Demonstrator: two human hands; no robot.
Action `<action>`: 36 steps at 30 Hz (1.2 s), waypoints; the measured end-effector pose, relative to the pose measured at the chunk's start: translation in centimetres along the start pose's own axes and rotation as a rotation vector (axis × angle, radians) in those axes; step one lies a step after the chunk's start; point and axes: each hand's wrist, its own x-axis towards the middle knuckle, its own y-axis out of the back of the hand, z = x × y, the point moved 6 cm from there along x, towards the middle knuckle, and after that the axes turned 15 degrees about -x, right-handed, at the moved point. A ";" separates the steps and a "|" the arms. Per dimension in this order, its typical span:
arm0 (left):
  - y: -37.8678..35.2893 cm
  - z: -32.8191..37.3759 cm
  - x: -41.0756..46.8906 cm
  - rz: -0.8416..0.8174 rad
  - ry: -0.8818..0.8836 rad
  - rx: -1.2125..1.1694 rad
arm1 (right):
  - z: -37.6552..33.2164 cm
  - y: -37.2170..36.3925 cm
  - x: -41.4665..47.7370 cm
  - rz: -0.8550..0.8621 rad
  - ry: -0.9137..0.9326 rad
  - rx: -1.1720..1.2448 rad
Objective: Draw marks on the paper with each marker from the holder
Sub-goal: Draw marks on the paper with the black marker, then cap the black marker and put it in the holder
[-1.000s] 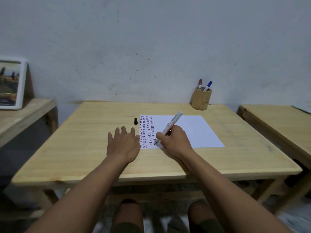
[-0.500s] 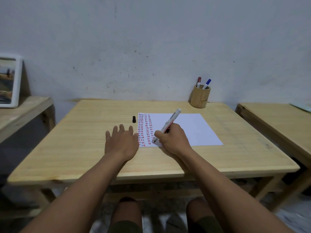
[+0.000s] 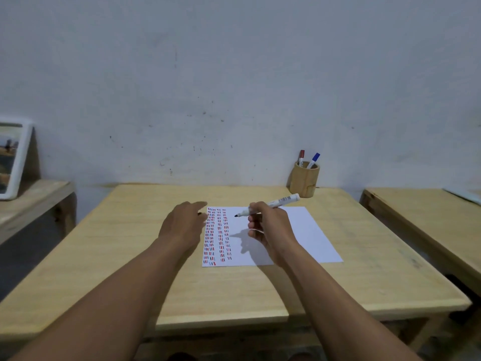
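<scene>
A white sheet of paper (image 3: 299, 230) lies on the wooden table (image 3: 117, 243), with columns of short red, blue and black marks down its left part. My right hand (image 3: 270, 227) hovers above the sheet, shut on an uncapped black marker (image 3: 276, 203) whose tip points left, off the paper. My left hand (image 3: 182, 225) is raised at the paper's top left corner, over the black cap (image 3: 200, 213), of which only a dark sliver shows at the fingertips. A round wooden holder (image 3: 304, 181) at the back holds a red marker (image 3: 301, 157) and a blue marker (image 3: 314, 159).
A low wooden bench (image 3: 33, 194) on the left carries a white-framed picture (image 3: 13, 157) leaning on the wall. Another wooden table (image 3: 429, 217) stands to the right across a narrow gap. The wall is right behind the holder.
My right hand lifted the marker off the paper's lower left and turned it level. My left hand left the tabletop and moved forward to the cap.
</scene>
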 end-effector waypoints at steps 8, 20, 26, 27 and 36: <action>1.9 1.3 -0.2 0.143 0.004 -0.172 | -0.6 0.5 0.5 -0.002 -0.032 0.074; 1.1 7.4 -1.7 -0.049 0.129 -0.959 | -3.3 1.4 -0.4 0.046 -0.009 0.266; 0.6 9.0 -2.1 -0.067 0.135 -1.006 | -4.0 2.4 -0.5 0.043 0.048 0.252; 0.4 9.2 -2.1 -0.072 0.133 -1.013 | -4.0 2.6 -0.4 0.045 0.058 0.248; 0.2 10.9 -1.9 -0.035 -0.010 -0.933 | -3.3 3.3 -0.2 0.023 -0.018 0.325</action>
